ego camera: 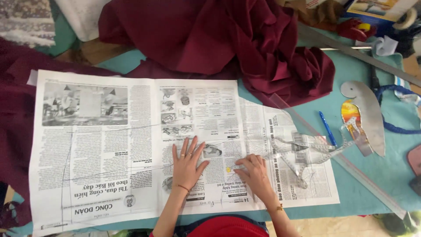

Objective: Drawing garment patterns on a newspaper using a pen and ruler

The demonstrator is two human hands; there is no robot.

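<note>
While the newspaper sheet (109,145) lies spread flat across the teal worktop (386,171), the left hand (187,163) is pressed palm-down on its middle columns, its grip spread wide with all fingers fanned and nothing held. The right hand (254,173) is laid just beside it on the same sheet, its grip pressed together at the fingertips near a small yellow piece (228,169), possibly tailor's chalk; whether that piece is actually pinched cannot be told. Faint drawn lines are seen crossing the print on the left half of the paper. A clear curved ruler (302,153) is rested on the right end of the sheet, near the right hand but apart from it. A long clear straight ruler (351,164) is laid diagonally at the paper's right edge, and a blue pen (327,128) is seen just beyond it. A curved grey template (370,116) is placed further right. Dark red cloth (210,39) is heaped at the far side of the worktop and is spread under the paper's left end.
</note>
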